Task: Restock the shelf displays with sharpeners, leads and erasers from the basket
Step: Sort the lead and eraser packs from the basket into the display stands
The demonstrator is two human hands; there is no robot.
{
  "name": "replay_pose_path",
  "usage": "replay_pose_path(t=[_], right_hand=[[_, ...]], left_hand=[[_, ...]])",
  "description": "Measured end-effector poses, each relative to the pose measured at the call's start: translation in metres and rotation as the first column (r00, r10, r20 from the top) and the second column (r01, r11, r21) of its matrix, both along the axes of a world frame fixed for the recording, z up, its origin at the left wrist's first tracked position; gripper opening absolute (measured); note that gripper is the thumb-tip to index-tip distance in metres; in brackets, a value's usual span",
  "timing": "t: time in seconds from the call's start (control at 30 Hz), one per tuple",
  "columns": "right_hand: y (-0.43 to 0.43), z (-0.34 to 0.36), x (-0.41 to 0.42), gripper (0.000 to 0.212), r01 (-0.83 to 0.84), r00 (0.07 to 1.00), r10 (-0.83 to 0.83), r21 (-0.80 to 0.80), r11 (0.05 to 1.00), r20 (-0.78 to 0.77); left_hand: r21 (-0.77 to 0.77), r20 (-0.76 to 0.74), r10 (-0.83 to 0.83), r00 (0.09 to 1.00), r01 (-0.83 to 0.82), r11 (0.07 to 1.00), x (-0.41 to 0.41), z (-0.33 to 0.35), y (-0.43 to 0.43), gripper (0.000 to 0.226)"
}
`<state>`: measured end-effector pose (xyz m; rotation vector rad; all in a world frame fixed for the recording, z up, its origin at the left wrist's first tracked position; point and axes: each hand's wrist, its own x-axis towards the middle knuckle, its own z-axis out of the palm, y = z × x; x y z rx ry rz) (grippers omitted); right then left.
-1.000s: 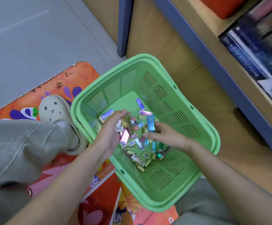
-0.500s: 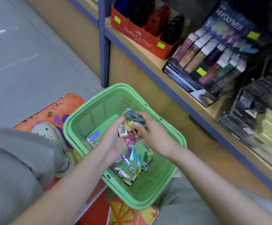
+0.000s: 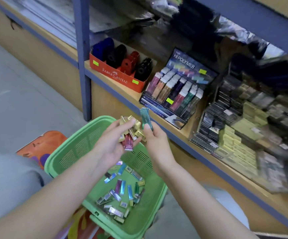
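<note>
Both hands are raised over the green basket [image 3: 60, 152], just apart from each other. At the left, the left hand [image 3: 110, 147] is cupped palm up, fingers curled round a heap of small yellow erasers [image 3: 136, 125] and a red lead case [image 3: 128, 143] that hangs from its palm. Just right of it, the right hand [image 3: 157, 142] pinches a teal lead case [image 3: 145, 118] between thumb and fingers, the case standing up above the fingertips. Below both wrists, loose lead cases and erasers [image 3: 121, 190] lie scattered on the basket floor. Beyond the left hand, a red carton [image 3: 115, 73] of blue, black and red sharpeners [image 3: 127, 62] sits on the shelf [image 3: 189, 130]. Ahead of the right hand stands the Hi-Polymer display [image 3: 188, 66] with rows of lead cases. Farther right of that hand are blurred stacks of dark and yellowish boxes [image 3: 234, 138].
</note>
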<state>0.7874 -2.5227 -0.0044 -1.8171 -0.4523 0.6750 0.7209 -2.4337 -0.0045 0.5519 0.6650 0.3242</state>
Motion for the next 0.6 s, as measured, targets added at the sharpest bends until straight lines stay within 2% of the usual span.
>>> replay_pose_path(t=[0.13,0.2,0.37,0.43,0.57,0.6], right_hand=[[0.004,0.015,0.005,0.029,0.096,0.984,-0.075,0.128,0.987,-0.163],[0.005,0.022,0.011,0.033,0.122,0.977,-0.085,0.185,0.975,-0.194],[0.013,0.026,0.015,0.028,0.137,0.984,-0.121,0.123,0.983,-0.128],[0.016,0.023,0.015,0.027,0.146,0.986,-0.139,0.069,0.987,-0.093],[0.018,0.021,0.019,0.026,0.164,0.986,-0.164,0.001,0.986,0.008],[0.016,0.022,0.020,0.026,0.175,0.984,-0.175,-0.001,0.985,0.021]], left_hand=[[0.089,0.006,-0.051,0.999,0.050,0.995,0.010,0.010,0.007,0.015],[0.097,0.020,-0.053,0.998,0.051,0.994,0.014,0.013,0.010,0.019],[0.129,0.024,-0.102,0.994,0.098,0.987,0.024,0.018,0.013,0.029],[0.082,0.018,-0.100,0.995,0.098,0.992,0.028,0.019,0.011,0.013],[-0.033,0.020,-0.107,0.994,0.107,0.994,0.036,0.024,0.009,0.014],[-0.064,0.024,-0.130,0.991,0.131,0.989,0.038,0.024,0.009,0.022]])
